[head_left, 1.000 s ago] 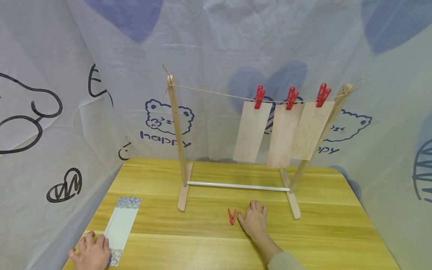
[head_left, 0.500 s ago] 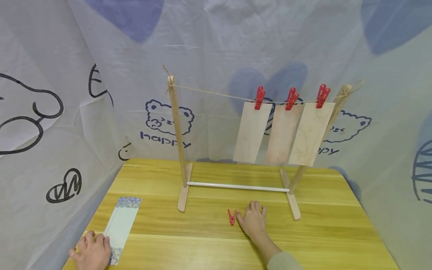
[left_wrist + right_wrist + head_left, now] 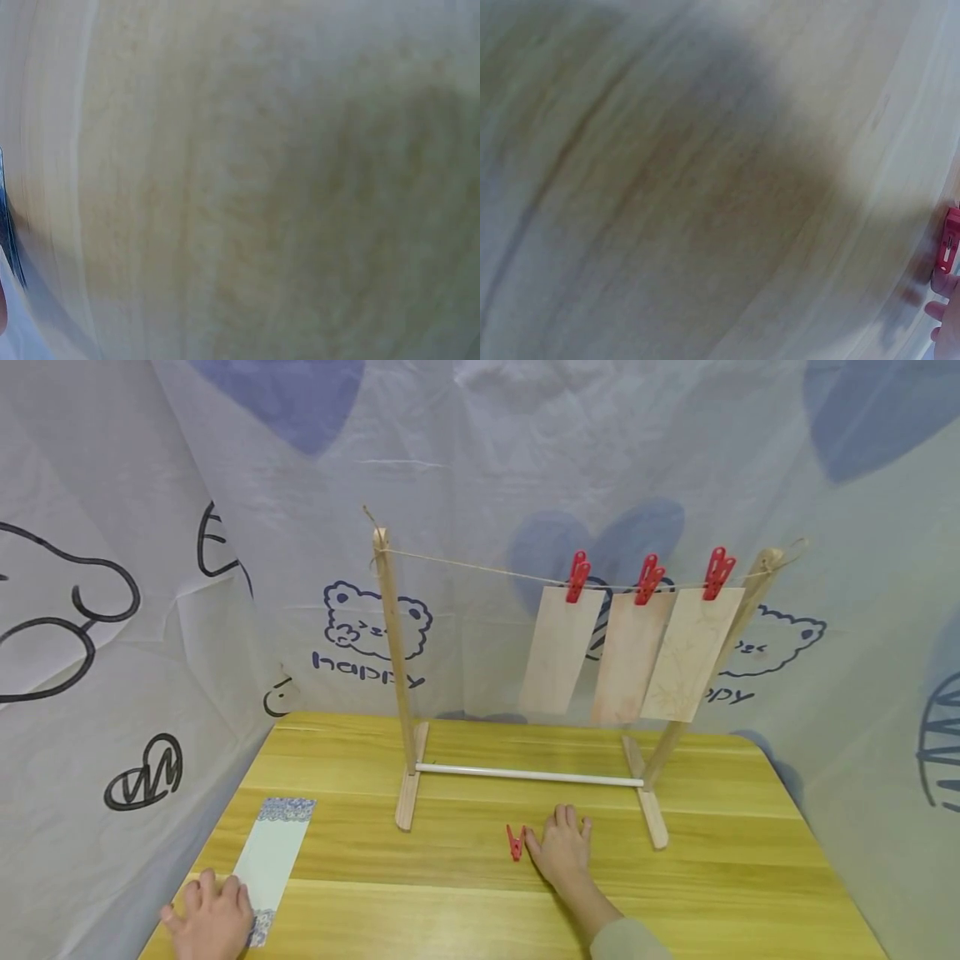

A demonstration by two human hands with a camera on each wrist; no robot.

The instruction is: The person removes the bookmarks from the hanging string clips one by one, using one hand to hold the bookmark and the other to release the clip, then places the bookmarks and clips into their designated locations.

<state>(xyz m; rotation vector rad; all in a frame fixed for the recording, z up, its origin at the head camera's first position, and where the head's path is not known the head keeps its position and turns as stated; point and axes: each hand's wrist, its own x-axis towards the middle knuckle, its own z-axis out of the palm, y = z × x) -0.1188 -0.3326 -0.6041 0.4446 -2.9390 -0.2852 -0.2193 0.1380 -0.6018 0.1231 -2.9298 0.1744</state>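
Note:
My left hand (image 3: 210, 917) rests on the table with loosely bent fingers, at the left edge of a white paper strip (image 3: 272, 857) with blue patterned ends. The hand covers part of its lower left side. In the left wrist view only a sliver of the strip's patterned edge (image 3: 9, 238) shows. My right hand (image 3: 559, 852) lies on the tabletop, fingers spread and a little bent. Its thumb is just beside a small red clothespin (image 3: 516, 843), whose handles point away from me. In the right wrist view the clothespin (image 3: 948, 244) appears at the right edge, close to the fingertips.
Behind the hands stands a wooden rack with two posts (image 3: 395, 652), a white crossbar (image 3: 528, 774) and a string (image 3: 465, 562). Three pale paper strips (image 3: 562, 652) hang toward its right end, each from a red clothespin (image 3: 578, 578). A printed cloth (image 3: 465, 460) surrounds the table (image 3: 390, 902).
My left hand has shifted slightly right, over more of the strip's edge. My right hand has crept a little left, toward the clothespin. The hanging papers sway.

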